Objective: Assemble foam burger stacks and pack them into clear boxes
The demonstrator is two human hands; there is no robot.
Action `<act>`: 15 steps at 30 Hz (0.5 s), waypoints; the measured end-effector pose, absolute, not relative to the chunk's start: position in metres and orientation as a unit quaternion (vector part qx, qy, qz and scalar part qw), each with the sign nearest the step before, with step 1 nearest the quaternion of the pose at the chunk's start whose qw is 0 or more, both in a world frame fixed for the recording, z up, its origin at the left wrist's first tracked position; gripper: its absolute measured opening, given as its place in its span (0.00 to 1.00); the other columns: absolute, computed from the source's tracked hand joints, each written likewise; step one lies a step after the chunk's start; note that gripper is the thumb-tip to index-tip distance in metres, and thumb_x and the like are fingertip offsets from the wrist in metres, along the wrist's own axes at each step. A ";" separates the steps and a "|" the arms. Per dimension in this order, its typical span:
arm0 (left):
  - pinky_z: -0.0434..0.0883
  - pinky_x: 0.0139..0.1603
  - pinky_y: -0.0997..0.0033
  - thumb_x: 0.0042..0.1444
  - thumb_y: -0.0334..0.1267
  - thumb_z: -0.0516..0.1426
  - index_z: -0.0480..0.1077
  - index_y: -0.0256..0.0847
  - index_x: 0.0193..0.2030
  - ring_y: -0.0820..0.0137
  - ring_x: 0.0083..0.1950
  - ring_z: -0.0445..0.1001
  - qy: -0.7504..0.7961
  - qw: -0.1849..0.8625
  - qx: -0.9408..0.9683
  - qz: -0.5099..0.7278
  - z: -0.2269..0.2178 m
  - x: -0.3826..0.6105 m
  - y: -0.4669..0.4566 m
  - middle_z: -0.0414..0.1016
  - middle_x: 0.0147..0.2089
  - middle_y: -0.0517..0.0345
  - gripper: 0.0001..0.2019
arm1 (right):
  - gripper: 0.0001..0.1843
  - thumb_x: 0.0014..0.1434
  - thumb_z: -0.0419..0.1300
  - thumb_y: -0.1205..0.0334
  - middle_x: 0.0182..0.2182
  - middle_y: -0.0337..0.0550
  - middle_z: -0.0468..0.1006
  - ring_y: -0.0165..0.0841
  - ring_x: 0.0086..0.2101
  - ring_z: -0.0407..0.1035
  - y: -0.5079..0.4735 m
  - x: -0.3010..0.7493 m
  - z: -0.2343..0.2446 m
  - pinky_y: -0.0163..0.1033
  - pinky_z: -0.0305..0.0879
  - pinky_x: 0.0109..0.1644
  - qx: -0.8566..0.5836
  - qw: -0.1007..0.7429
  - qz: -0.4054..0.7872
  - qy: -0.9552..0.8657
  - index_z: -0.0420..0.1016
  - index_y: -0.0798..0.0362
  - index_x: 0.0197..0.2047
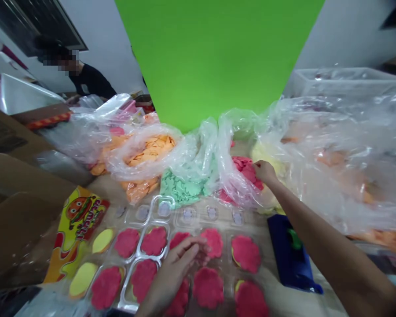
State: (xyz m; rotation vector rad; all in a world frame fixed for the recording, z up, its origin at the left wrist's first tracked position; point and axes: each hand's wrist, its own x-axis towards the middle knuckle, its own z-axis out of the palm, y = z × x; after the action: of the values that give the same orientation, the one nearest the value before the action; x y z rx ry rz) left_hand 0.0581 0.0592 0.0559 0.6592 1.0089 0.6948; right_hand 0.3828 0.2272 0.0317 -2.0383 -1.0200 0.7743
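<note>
Right, left hand (173, 275): half open, fingers loosely curved, lying on a scalloped pink disc (207, 287) near the middle of the tray; no firm grip shows.

Right hand (264, 171): fingers curled into a heap of pink pieces (246, 169) at the mouth of a clear plastic bag (232, 165); I cannot tell whether any piece is pinched.

Right arm: reaches from the lower right corner, pointing up and left toward the heap.

Tray: a clear plastic blister tray (156, 224) on the pale wooden counter (277, 295), its long axis running left to right. Its near cells hold pink discs, with yellow discs (82, 279) showing at the left; the far row of small cells holds no discs.

In the way: the left hand covers part of the tray, and bag film drapes over the pink heap.

Beyond the tray: bagged orange pieces (150, 152) and mint-green pieces (181, 187) sit side by side.

Left of the tray: a yellow printed burger card (77, 229) lies against a cardboard box (16, 211).

Right of the tray: a dark blue object (292, 264) with a green part lies just beside it.

Behind: a green backdrop (214, 53) hangs at the back, and a person in a dark top (90, 81) stands at the far left.
</note>
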 end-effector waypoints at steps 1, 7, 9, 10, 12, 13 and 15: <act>0.69 0.45 0.69 0.49 0.44 0.62 0.77 0.44 0.35 0.67 0.39 0.75 0.465 0.768 0.305 0.319 0.057 0.060 0.061 0.79 0.36 0.56 0.09 | 0.15 0.62 0.56 0.59 0.49 0.46 0.71 0.37 0.44 0.70 0.224 0.386 0.038 0.47 0.69 0.46 -0.777 0.386 0.315 -0.385 0.68 0.54 0.51; 0.69 0.45 0.68 0.52 0.43 0.60 0.75 0.41 0.40 0.69 0.38 0.74 0.445 0.748 0.359 0.338 0.064 0.084 0.089 0.78 0.37 0.55 0.11 | 0.15 0.63 0.53 0.56 0.40 0.44 0.74 0.31 0.35 0.72 0.186 0.382 0.086 0.41 0.71 0.38 -0.633 0.523 0.434 -0.371 0.68 0.57 0.48; 0.69 0.46 0.67 0.54 0.44 0.58 0.73 0.42 0.45 0.68 0.41 0.74 0.419 0.730 0.400 0.364 0.073 0.098 0.101 0.78 0.41 0.54 0.13 | 0.14 0.62 0.54 0.55 0.33 0.40 0.75 0.28 0.30 0.71 0.166 0.366 0.102 0.38 0.71 0.36 -0.578 0.530 0.483 -0.390 0.70 0.55 0.44; 0.69 0.46 0.67 0.55 0.45 0.58 0.72 0.43 0.47 0.67 0.42 0.74 0.402 0.722 0.416 0.380 0.079 0.106 0.106 0.77 0.44 0.54 0.15 | 0.13 0.60 0.56 0.54 0.31 0.38 0.75 0.27 0.28 0.71 0.155 0.356 0.110 0.36 0.71 0.35 -0.553 0.527 0.506 -0.402 0.70 0.54 0.44; 0.69 0.46 0.68 0.55 0.45 0.58 0.70 0.45 0.50 0.67 0.45 0.73 0.369 0.711 0.439 0.408 0.093 0.121 0.112 0.75 0.47 0.55 0.17 | 0.15 0.55 0.61 0.52 0.29 0.37 0.76 0.27 0.26 0.71 0.136 0.334 0.122 0.34 0.70 0.33 -0.511 0.511 0.543 -0.426 0.70 0.51 0.43; 0.69 0.46 0.70 0.55 0.44 0.58 0.70 0.45 0.50 0.68 0.45 0.72 0.359 0.704 0.446 0.419 0.099 0.127 0.113 0.75 0.47 0.56 0.17 | 0.16 0.54 0.62 0.52 0.27 0.36 0.76 0.26 0.25 0.70 0.129 0.323 0.126 0.33 0.69 0.31 -0.493 0.502 0.560 -0.436 0.70 0.50 0.43; 0.68 0.44 0.74 0.53 0.42 0.60 0.72 0.45 0.46 0.71 0.43 0.72 0.365 0.683 0.449 0.445 0.109 0.135 0.113 0.75 0.42 0.60 0.13 | 0.16 0.53 0.63 0.52 0.22 0.33 0.74 0.25 0.21 0.67 0.120 0.307 0.131 0.31 0.67 0.27 -0.473 0.475 0.573 -0.471 0.70 0.48 0.43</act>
State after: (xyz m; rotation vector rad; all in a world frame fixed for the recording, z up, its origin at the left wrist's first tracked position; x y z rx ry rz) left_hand 0.1351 0.1133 0.1087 1.0067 0.8181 0.9986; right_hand 0.3075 0.1200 0.1311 -1.1570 -1.1529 1.4013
